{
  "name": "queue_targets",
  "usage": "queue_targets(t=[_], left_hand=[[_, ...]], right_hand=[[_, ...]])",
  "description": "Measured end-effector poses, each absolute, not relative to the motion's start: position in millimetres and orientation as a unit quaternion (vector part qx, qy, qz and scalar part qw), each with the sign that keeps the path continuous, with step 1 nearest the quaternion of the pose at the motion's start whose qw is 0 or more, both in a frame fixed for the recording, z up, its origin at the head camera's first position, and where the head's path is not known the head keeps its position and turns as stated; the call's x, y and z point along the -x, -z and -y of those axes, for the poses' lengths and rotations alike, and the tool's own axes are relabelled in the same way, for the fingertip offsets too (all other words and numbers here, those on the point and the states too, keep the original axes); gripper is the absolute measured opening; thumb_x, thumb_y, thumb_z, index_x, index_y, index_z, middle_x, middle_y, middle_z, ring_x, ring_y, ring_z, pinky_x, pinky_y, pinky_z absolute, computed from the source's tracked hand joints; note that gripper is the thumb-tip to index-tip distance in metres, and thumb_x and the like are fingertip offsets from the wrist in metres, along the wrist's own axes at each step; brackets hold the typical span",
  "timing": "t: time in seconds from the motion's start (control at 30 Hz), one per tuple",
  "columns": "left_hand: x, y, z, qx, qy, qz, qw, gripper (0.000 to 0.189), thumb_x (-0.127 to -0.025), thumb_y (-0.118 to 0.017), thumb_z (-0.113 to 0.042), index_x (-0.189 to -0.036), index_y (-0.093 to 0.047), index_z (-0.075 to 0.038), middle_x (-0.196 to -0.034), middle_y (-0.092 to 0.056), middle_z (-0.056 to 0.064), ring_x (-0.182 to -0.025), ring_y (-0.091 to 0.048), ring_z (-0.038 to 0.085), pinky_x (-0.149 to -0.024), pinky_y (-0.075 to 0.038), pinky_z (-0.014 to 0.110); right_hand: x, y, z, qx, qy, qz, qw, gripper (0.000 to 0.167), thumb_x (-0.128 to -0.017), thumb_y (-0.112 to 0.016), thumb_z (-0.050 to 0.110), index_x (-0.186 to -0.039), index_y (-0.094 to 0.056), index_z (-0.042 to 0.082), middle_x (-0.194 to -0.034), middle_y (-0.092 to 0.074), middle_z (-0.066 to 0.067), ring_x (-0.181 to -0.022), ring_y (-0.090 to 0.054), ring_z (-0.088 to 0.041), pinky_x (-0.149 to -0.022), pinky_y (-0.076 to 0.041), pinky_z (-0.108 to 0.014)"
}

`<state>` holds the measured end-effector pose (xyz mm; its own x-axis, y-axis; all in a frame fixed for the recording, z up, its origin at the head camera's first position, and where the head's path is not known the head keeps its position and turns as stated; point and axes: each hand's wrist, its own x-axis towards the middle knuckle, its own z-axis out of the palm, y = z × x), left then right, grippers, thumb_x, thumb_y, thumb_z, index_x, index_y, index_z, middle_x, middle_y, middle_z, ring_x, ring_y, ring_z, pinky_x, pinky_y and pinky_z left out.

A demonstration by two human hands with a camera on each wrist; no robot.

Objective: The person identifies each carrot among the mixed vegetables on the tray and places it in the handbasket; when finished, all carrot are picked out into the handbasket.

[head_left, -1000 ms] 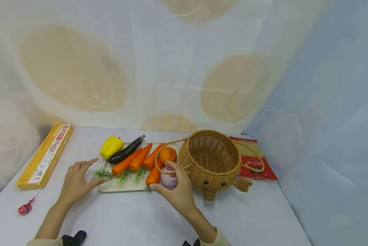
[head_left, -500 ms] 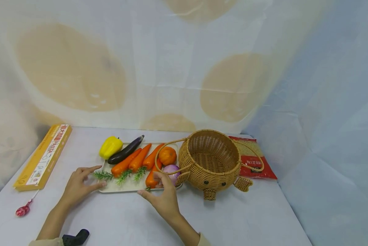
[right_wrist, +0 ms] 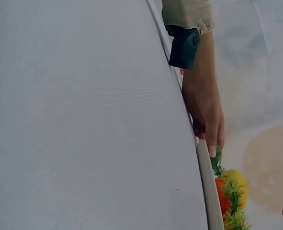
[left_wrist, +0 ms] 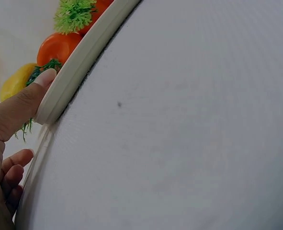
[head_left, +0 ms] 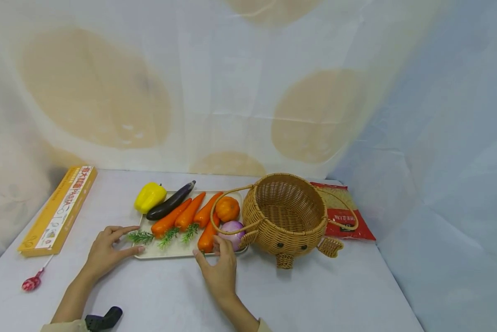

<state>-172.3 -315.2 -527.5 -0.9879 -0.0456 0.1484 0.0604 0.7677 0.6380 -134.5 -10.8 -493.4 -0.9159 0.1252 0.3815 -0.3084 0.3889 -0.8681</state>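
Note:
My left hand [head_left: 105, 252] is at the front left corner of a pale tray [head_left: 165, 252]. Its thumb reaches over the rim in the left wrist view; the index finger points along the left side. My right hand [head_left: 222, 272] is at the tray's front edge, thumb and fingers spread about the leafy end of the nearest carrot [head_left: 207, 240]. Several more carrots [head_left: 185, 218], a pumpkin [head_left: 227, 209] and a purple onion [head_left: 233, 234] lie on the tray. An eggplant [head_left: 170, 204] and a yellow bell pepper [head_left: 150, 197] lie at its back left.
A wicker basket [head_left: 269, 237] with an animal face stands right of the tray, one handle overhanging the onion. Behind it lies a red food bag [head_left: 350, 216]. At left are a yellow pasta box [head_left: 59, 214] and a red lollipop [head_left: 32, 282].
My right hand has moved left and down from beside the onion to the nearest carrot's leafy end. The left hand has come slightly lower, closer to the tray's corner.

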Motion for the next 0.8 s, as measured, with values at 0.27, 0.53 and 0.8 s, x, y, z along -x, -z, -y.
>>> queue_targets(t=[0.27,0.53,0.8], left_hand=[[173.2,529.3,315.7,0.001,0.34,0.937,0.08,0.065,-0.079,-0.08,-0.047,-0.134,-0.062,-0.018,-0.12,-0.049,0.016,-0.099,-0.039,0.025,-0.074,-0.031,0.042],[172.0,528.2,314.2,0.0,0.339,0.937,0.082,0.065,-0.079,-0.08,-0.048,-0.134,-0.062,-0.018,-0.122,-0.05,0.017,-0.099,-0.04,0.025,-0.074,-0.031,0.042],[170.7,529.3,313.7,-0.007,0.331,0.94,0.083,0.066,-0.078,-0.08,-0.05,-0.133,-0.063,-0.018,-0.119,-0.05,0.016,-0.097,-0.04,0.025,-0.074,-0.031,0.042]], right_hand=[[135.0,492.1,21.8,0.003,-0.533,0.83,0.166,0.054,-0.082,-0.081,0.027,-0.124,-0.063,-0.002,-0.114,-0.062,-0.011,-0.102,-0.061,-0.027,-0.089,-0.049,-0.042],[140.6,495.9,36.1,0.023,-0.478,0.865,0.149,0.069,-0.085,-0.077,0.028,-0.136,-0.052,-0.011,-0.127,-0.057,-0.02,-0.12,-0.055,-0.036,-0.103,-0.041,-0.054],[146.5,497.3,47.7,0.031,-0.448,0.88,0.155,0.073,-0.084,-0.078,0.026,-0.137,-0.047,-0.015,-0.132,-0.053,-0.027,-0.124,-0.051,-0.041,-0.105,-0.04,-0.054]])
